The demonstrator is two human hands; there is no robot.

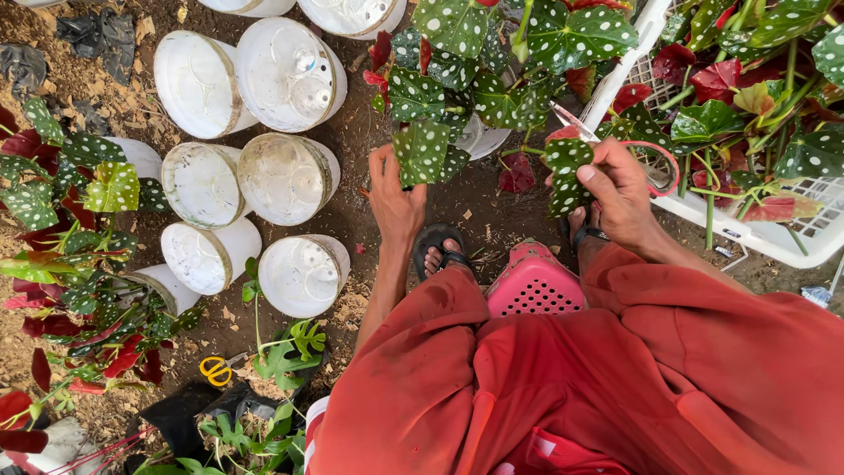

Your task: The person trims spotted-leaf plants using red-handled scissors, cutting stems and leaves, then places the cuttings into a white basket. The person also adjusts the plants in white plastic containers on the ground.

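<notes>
Nearest us, our red-clothed knees frame a pink perforated stool (534,286). Our left hand (396,198) is closed around the base of a spotted-leaf plant (457,70) — steadying it, we judge — while our right hand (620,193) grips red-handled scissors (576,123), blades parted by a leaf it also pinches. The white basket (774,233) at right holds cut stems; the white pots (286,75) on the soil lie tipped over, with nothing in them.
</notes>
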